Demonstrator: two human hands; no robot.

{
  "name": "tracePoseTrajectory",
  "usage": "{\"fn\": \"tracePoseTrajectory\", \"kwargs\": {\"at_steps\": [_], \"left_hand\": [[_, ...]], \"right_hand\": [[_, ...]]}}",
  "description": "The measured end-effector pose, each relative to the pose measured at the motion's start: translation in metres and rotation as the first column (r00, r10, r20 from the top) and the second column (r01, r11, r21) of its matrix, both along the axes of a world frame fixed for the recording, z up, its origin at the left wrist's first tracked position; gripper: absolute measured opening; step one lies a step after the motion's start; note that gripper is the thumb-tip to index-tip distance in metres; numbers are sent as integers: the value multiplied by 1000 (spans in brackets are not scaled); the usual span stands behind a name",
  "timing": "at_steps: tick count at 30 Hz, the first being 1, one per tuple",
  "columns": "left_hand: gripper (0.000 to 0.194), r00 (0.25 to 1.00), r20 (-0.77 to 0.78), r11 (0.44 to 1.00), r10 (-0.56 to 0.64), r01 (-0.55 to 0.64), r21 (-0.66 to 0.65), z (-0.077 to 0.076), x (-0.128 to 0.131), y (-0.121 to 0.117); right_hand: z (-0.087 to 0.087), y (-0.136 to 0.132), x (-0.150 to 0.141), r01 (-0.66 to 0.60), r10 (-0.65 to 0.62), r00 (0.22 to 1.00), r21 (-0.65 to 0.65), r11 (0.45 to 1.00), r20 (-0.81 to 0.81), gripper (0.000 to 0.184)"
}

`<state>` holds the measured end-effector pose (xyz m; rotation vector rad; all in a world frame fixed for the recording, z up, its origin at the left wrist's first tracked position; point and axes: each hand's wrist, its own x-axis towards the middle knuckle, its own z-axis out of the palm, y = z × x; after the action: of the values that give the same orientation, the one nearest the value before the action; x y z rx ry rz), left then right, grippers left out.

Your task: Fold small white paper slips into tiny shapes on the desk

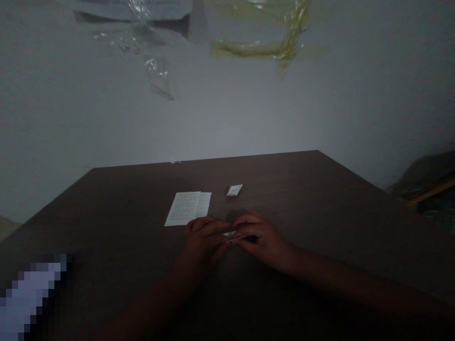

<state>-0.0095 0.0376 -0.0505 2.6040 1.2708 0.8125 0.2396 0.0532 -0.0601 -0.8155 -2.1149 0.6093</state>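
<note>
Between my two hands, low over the brown table, is a small piece of white paper (230, 234), mostly covered by my fingers. My left hand (206, 237) pinches its left side, thumb and fingers closed. From the right, my right hand (261, 239) grips the other side, with a thin pale edge showing along its fingers. Printed sheets of paper (183, 208) lie overlapping just beyond my left hand. Past my right hand sits a small folded piece of paper (234, 190). The dim light hides how the held paper is folded.
The brown table (277, 180) meets a grey wall (227, 109) with clear and yellow tape (254, 49) on it. A blurred-out bright object (28, 298) is at the lower left. Dark items (433, 184) stand beyond the table's right edge.
</note>
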Motion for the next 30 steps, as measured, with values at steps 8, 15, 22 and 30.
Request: {"fn": "tracePoseTrajectory", "kwargs": {"at_steps": [8, 15, 22, 30], "left_hand": [[23, 997, -4, 988, 75, -75, -138, 4, -6, 5], [24, 991, -71, 961, 111, -125, -246, 12, -5, 5], [24, 990, -80, 947, 120, -138, -289, 16, -5, 5], [22, 989, -85, 953, 124, -143, -267, 13, -6, 7]], "right_hand": [[7, 3, 11, 122, -130, 979, 61, 991, 157, 20], [10, 2, 13, 179, -207, 940, 123, 976, 272, 14], [14, 1, 13, 154, -170, 943, 78, 985, 285, 10], [12, 1, 10, 109, -109, 965, 11, 994, 238, 14]]}}
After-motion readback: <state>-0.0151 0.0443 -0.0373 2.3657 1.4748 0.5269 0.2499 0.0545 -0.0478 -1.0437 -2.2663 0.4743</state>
